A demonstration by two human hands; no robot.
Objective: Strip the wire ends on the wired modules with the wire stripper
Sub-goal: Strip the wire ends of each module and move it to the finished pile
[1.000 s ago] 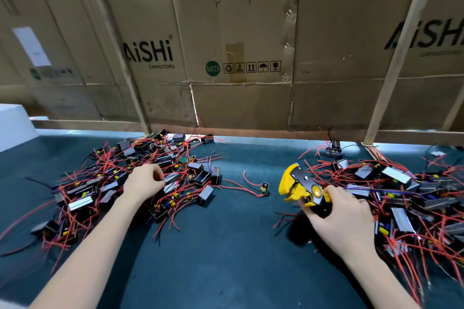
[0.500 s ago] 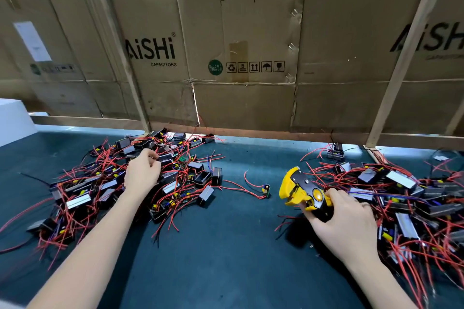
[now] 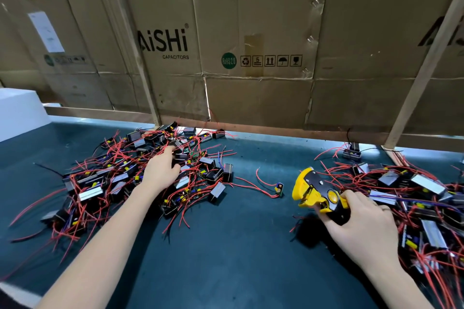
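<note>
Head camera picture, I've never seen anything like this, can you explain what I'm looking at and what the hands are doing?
This is one view from a camera worn on a person's head, looking down at their own bare hands over a dark green work surface. The right hand grips a yellow and black wire stripper. The left hand reaches into the left pile of modules, small black boxes with red wires. A second pile lies at the right. Cardboard boxes stand behind.

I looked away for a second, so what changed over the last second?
The left hand reached farther back into the left pile of wired modules, fingers now spread over them; no module clearly lifted. The right hand kept its grip on the wire stripper beside the right pile.
</note>
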